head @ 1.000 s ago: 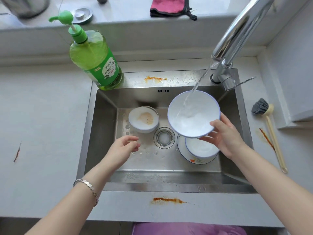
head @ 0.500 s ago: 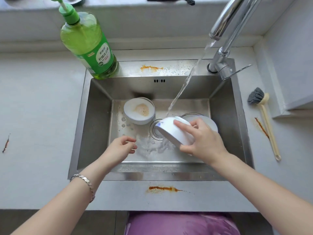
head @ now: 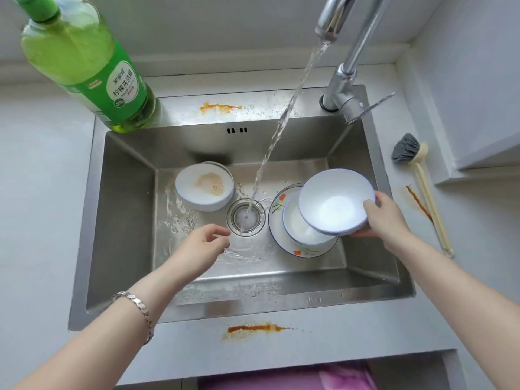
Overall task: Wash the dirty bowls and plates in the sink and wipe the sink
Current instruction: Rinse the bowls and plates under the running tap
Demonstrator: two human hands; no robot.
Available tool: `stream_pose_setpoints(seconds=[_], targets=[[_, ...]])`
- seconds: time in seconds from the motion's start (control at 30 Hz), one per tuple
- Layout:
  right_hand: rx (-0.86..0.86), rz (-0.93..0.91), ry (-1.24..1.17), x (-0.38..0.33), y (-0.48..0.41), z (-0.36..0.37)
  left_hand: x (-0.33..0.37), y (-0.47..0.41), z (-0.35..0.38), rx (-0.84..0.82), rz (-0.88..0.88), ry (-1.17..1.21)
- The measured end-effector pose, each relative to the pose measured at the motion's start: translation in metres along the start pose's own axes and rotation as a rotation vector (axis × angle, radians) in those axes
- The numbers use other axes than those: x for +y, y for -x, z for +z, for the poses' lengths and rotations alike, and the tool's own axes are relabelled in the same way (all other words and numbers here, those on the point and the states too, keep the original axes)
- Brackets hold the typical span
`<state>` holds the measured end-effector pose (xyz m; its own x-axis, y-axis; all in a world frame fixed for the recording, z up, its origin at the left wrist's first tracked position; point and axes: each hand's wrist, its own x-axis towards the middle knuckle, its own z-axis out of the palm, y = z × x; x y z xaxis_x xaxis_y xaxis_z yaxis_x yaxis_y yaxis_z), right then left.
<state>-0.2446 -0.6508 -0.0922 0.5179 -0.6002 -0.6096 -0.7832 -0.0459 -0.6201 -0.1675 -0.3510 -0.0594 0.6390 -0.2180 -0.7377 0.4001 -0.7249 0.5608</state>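
Observation:
My right hand (head: 385,218) grips a white bowl (head: 334,201) by its rim, held upright above the right side of the steel sink (head: 126,220). Under it a second white bowl (head: 298,226) sits on a flowered plate (head: 277,218). At the sink's back left stands a dirty bowl (head: 204,185) with an orange-brown stain inside. My left hand (head: 204,244) hovers over the wet sink floor with loosely curled fingers, holding nothing. Water from the faucet (head: 346,80) runs into the drain (head: 246,216).
A green dish soap bottle (head: 84,63) stands on the sink's back left corner. A dish brush (head: 419,178) lies on the counter at the right. Orange sauce stains mark the back ledge (head: 221,107), the front counter (head: 253,329) and the counter by the brush (head: 417,202).
My right hand tipped the bowl over the drain, then turned it upright and carried it right, above the stacked bowl and plate. My left hand barely moved.

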Motion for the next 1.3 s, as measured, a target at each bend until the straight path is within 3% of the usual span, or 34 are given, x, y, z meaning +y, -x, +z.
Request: stream_pose_setpoints(seconds=[0.2,0.8,0.93,1.0,1.1,1.3], targets=[[-0.093,0.019,0.08,0.016,-0.013,0.033,-0.005,-0.004,0.0,-0.006,-0.009,-0.012],[-0.083,0.002,0.196,0.03,-0.008,0.041,-0.021,-0.013,-0.004,-0.025,-0.109,0.065],[-0.065,-0.176,0.632,0.008,0.002,0.055,-0.021,-0.022,-0.019,-0.013,-0.125,0.097],[-0.143,-0.288,0.707,-0.012,0.012,0.073,-0.022,-0.035,-0.027,0.008,-0.131,0.101],[-0.224,-0.353,0.663,-0.034,0.022,0.101,-0.024,-0.066,-0.039,0.095,-0.139,0.133],[-0.246,-0.26,0.566,-0.04,0.018,0.133,-0.026,-0.133,-0.047,0.201,-0.236,0.283]])
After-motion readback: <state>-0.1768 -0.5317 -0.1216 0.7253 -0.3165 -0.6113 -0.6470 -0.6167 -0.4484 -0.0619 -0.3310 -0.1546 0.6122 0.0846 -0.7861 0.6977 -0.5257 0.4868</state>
